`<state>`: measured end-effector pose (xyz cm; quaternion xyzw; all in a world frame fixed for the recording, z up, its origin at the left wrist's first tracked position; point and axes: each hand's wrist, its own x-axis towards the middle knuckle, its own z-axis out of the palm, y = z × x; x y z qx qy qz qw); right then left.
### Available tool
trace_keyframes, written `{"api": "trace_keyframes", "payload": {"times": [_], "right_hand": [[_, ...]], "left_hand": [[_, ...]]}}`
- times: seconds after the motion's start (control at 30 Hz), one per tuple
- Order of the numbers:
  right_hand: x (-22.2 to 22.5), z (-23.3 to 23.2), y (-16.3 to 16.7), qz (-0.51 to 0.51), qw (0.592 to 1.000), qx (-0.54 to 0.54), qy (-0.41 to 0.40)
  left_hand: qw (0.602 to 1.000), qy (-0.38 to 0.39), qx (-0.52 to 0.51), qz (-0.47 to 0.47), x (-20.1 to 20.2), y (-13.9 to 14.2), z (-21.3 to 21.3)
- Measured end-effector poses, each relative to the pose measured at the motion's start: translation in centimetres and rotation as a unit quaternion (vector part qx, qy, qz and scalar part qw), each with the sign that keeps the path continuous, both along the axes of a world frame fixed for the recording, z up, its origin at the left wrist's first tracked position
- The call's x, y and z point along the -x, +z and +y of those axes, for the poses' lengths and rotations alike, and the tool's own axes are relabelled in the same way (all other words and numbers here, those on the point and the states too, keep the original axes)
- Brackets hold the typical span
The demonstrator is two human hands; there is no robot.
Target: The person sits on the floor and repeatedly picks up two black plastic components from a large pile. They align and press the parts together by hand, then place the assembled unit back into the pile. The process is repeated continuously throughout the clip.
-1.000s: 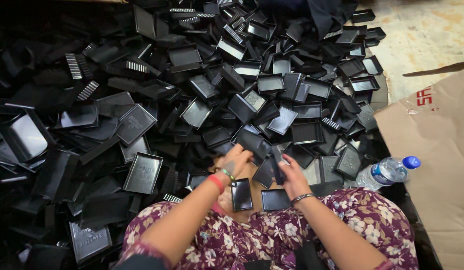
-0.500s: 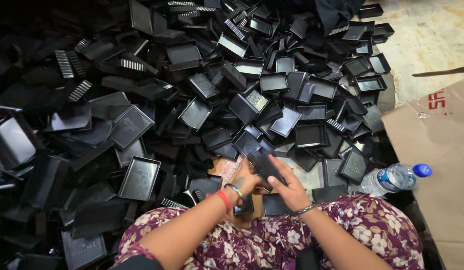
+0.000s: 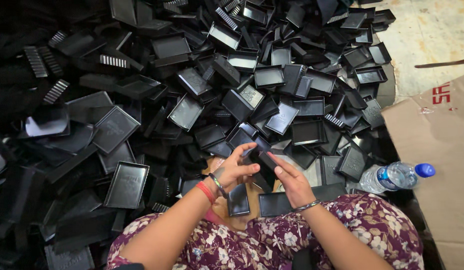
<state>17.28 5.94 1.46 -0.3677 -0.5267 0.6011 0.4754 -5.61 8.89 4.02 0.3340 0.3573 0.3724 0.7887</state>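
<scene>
My left hand and my right hand meet just in front of my lap, both gripping a small black plastic tray between the fingertips. The left wrist wears a red band and a dark bracelet, the right wrist a thin metal bangle. Two more black trays lie right under the hands, one by my left wrist and one below my right hand. A huge heap of black plastic trays and lids spreads out ahead and to the left.
My lap is covered by maroon floral cloth. A clear water bottle with a blue cap lies at the right, against a flattened brown cardboard box. Pale concrete floor shows at the top right.
The hands drew back slightly toward my lap and came together on the small tray; the view shifted a little toward the pile.
</scene>
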Motion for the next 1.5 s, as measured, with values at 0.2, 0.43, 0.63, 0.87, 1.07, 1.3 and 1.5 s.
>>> {"api": "trace_keyframes", "payload": {"times": [0.2, 0.43, 0.63, 0.87, 1.07, 1.3, 1.5], "right_hand": [[0.7, -0.7, 1.7, -0.151, 0.978, -0.147, 0.002], [0.7, -0.3, 1.4, -0.151, 0.976, -0.152, 0.045], [0.7, 1.7, -2.2, -0.154, 0.985, 0.037, -0.063], [-9.4, 3.4, 5.0, 0.283, 0.93, 0.156, -0.173], [-12.7, 1.7, 10.2, 0.394, 0.834, -0.102, -0.373], [0.6, -1.0, 1.4, 0.194, 0.938, 0.286, 0.021], [-3.7, 2.4, -4.3, 0.164, 0.919, 0.326, -0.148]], "left_hand": [[0.995, 0.012, -0.1, 0.02, -0.6, -0.5, -0.6], [0.995, 0.078, 0.051, -0.039, -0.7, -3.6, -0.6], [0.937, -0.003, -0.274, 0.217, 1.2, -4.8, 2.5], [0.583, -0.281, -0.298, 0.702, 1.9, -7.3, 1.5], [0.573, -0.275, -0.272, 0.723, 1.1, -9.2, 2.3], [0.714, -0.049, -0.4, 0.572, -1.5, -3.0, 0.3], [0.816, 0.09, -0.321, 0.472, -2.8, -1.6, -1.3]]}}
